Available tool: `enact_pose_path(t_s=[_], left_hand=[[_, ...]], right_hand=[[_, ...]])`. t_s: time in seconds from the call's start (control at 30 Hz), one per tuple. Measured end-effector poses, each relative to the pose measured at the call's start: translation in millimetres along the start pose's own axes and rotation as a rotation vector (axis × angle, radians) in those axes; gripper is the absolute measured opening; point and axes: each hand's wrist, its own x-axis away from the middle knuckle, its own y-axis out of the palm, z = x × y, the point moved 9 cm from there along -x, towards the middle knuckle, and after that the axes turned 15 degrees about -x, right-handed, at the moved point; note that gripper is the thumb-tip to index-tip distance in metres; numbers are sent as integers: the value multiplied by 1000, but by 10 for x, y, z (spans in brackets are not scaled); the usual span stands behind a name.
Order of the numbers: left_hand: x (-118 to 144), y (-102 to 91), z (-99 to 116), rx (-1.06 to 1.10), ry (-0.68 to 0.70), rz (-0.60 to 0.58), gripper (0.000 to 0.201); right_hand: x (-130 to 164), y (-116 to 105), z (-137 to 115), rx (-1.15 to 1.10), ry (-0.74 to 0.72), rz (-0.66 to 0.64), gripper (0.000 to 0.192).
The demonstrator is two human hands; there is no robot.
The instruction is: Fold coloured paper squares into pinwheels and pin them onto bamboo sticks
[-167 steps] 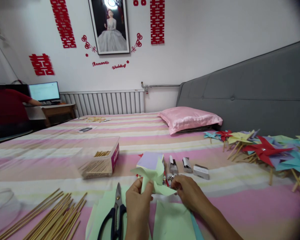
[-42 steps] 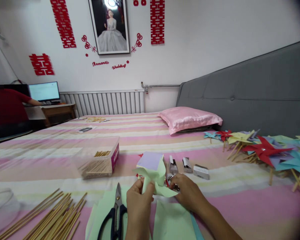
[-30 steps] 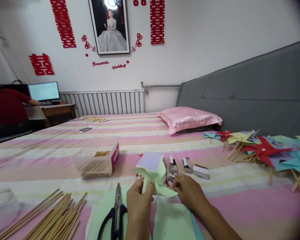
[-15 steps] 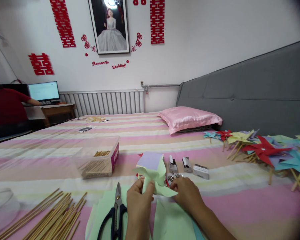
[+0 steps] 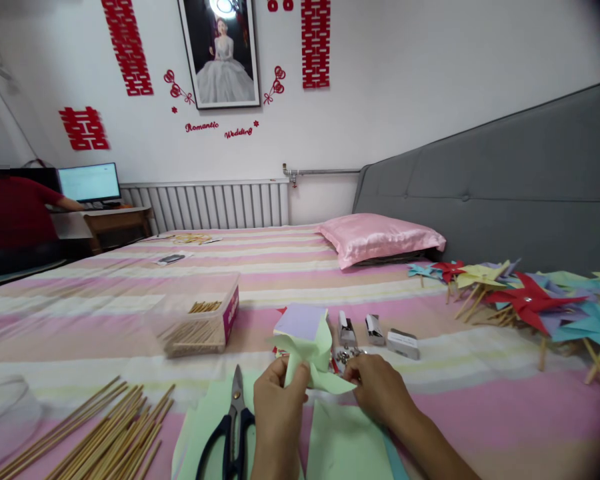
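Low in the centre of the frame, my left hand (image 5: 279, 408) pinches a pale green folded paper pinwheel head (image 5: 310, 360), fingers closed on its gathered flaps. My right hand (image 5: 380, 393) reaches among small silver pins (image 5: 347, 355) just behind; I cannot tell whether it grips one. I judge the folding done, pinning and sticking left: bamboo sticks (image 5: 105, 437) lie lower left, finished coloured paper pinwheels (image 5: 530, 300) on the right.
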Motion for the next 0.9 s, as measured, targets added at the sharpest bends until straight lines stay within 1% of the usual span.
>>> enact_pose_path(t_s=[0.17, 0.27, 0.53, 0.73, 0.9], left_hand=[[9, -6, 11, 18, -14, 4, 14], [7, -16, 14, 31, -15, 8, 14], [-7, -4, -6, 28, -10, 3, 15], [-2, 3, 21, 8, 11, -6, 15], [-11, 13, -10, 3, -1, -15, 15]], right_hand=[[-18, -12, -54, -20, -31, -20, 31], [-29, -31, -77, -38, -43, -13, 28], [-52, -72, 17, -45, -18, 25, 22], [-30, -25, 37, -39, -10, -24, 24], [-28, 18, 37, -48, -18, -52, 23]])
